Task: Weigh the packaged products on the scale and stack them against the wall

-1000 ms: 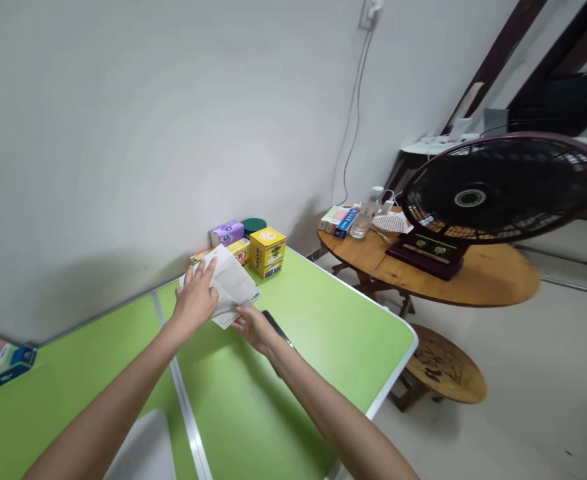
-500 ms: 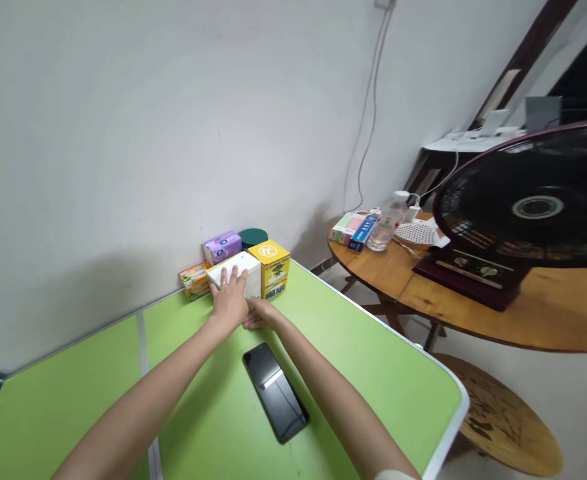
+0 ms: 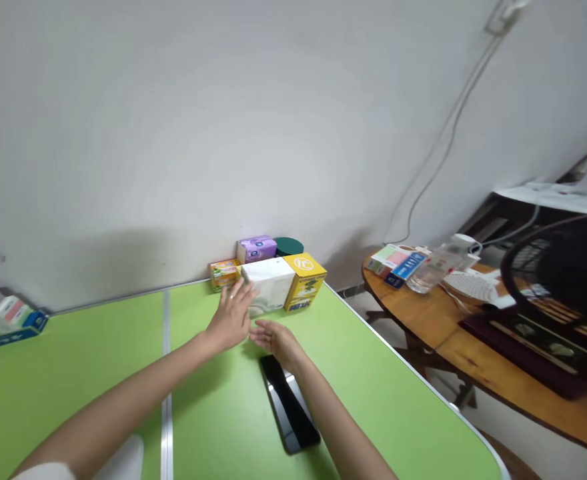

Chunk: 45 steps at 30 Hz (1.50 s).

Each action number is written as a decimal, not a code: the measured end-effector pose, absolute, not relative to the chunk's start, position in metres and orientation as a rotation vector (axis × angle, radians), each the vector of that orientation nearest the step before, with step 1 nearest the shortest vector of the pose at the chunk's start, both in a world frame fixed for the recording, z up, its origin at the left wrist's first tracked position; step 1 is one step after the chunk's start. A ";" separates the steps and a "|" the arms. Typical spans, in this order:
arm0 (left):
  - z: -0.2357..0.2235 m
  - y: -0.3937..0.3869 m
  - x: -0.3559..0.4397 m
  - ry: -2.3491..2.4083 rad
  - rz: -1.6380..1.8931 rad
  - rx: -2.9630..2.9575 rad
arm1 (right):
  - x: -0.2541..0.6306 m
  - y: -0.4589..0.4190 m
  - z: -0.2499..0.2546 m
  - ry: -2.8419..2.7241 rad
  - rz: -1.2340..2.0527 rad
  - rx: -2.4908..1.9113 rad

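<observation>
My left hand (image 3: 232, 313) has its fingers spread beside the left end of a white box (image 3: 269, 283); whether the fingertips still touch it I cannot tell. Just right of it, my right hand (image 3: 276, 340) is open, palm turned left, a little in front of the white box and above the far end of a black smartphone (image 3: 291, 407). Against the white box's right side stands a yellow box (image 3: 306, 283). Behind are a purple tissue pack (image 3: 257, 249) and a dark green round lid (image 3: 289, 247). A small orange-and-green box (image 3: 223, 274) sits at the left of the group.
The green folding table (image 3: 383, 393) meets the wall at the back. A blue-and-white box (image 3: 11, 323) lies at its left end. On a wooden table (image 3: 453, 343) at the right are boxes (image 3: 396, 264), a plastic bottle (image 3: 433, 267) and a fan (image 3: 533, 333).
My left hand has come off the top of the white box to its left front. My right hand has drawn back from the box, fingers apart. The view has swung left.
</observation>
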<state>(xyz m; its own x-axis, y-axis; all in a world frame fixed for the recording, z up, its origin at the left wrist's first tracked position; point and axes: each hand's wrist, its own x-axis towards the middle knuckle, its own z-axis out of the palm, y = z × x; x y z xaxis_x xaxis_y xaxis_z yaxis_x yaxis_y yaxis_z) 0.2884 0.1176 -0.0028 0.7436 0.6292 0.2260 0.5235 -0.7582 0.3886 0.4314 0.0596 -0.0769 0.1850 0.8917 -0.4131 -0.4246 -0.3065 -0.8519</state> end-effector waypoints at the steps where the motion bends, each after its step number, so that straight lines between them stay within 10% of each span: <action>1: -0.007 0.107 0.263 0.924 0.470 2.582 | 0.419 0.047 -0.072 -0.564 1.473 -1.241; 12: -0.051 0.024 -0.036 1.533 0.548 1.820 | 0.228 0.039 -0.031 -1.447 2.162 -0.891; 26: -0.038 0.237 -0.287 2.027 1.412 1.168 | -0.064 0.238 -0.044 -1.373 1.430 -1.170; 36: -0.026 0.257 -0.296 2.045 1.379 1.269 | -0.110 0.264 -0.041 -1.388 1.313 -1.190; 45: -0.047 0.028 -0.158 1.661 1.033 1.372 | 0.076 0.079 -0.032 -1.436 1.225 -1.151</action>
<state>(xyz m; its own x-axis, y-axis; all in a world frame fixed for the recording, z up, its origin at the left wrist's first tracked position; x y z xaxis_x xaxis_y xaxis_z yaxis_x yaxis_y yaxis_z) -0.1585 0.0281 -0.0470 -0.1593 0.9862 -0.0456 0.3955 0.1061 0.9123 0.0763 0.0792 -0.0320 -0.1640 0.9846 0.0603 0.0959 0.0768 -0.9924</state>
